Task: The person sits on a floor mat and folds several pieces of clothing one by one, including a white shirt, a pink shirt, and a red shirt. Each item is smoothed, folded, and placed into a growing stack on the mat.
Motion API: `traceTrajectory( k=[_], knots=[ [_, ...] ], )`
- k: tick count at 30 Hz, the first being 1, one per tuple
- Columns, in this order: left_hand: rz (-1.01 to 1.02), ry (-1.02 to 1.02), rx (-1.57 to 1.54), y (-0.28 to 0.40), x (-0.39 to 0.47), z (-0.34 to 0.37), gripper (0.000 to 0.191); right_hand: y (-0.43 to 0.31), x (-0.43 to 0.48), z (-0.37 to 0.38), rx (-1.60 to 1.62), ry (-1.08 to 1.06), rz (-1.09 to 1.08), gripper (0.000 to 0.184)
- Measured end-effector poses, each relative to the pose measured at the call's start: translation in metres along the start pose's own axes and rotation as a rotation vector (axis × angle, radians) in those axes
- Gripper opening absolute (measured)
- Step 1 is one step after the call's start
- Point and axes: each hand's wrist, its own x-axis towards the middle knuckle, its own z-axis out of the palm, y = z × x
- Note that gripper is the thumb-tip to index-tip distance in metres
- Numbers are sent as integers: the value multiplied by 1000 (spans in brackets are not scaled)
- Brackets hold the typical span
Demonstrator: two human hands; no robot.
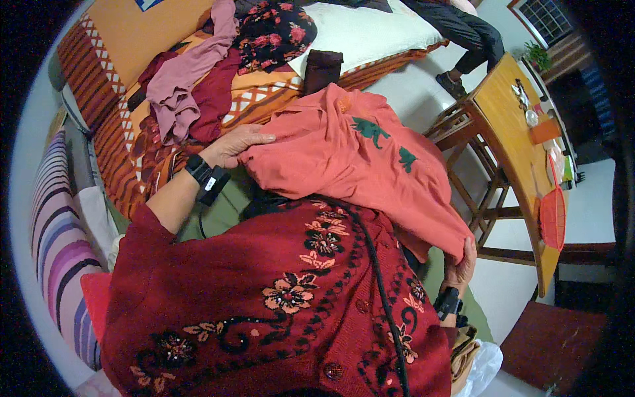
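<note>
Stretched out before me is a coral-pink cloth garment (342, 154) with dark green patches on it. My left hand (240, 144) grips its left edge, thumb on top. At the lower right corner, my right hand (461, 263) holds the fabric, its fingers partly hidden behind the cloth. The garment sags in folds between the two hands, above my lap. Black devices are strapped to both wrists.
Ahead, a bed with an orange patterned cover (258, 94) bears a pink garment (173, 94), a floral black cloth (275, 34) and a white cloth (367, 30). At right stands a wooden table (511, 109) with a red-orange mesh basket (551, 218). A person's legs (466, 34) show beyond.
</note>
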Motion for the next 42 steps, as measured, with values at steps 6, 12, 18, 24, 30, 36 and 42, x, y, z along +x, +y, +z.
traceTrajectory(
  k=[6,12,18,24,30,36,42],
  knots=[
    [-134,-226,165,-2,-4,-22,39,14,-8,8,-193,-68,122,34],
    [258,19,-404,23,2,-23,38,-14,18,27,-82,-70,-148,42],
    [56,-172,218,6,-3,4,52,6,28,22,-560,-141,155,26],
    [168,-9,-170,2,8,3,44,11,14,17,-520,55,231,25],
    [-135,-243,390,17,-16,11,47,9,-14,21,-1101,-207,264,31],
    [278,-87,40,58,-24,39,50,-20,-2,62,-450,34,-11,19],
    [702,-34,765,136,32,70,41,-95,63,131,-533,47,-489,14]
  ],
)
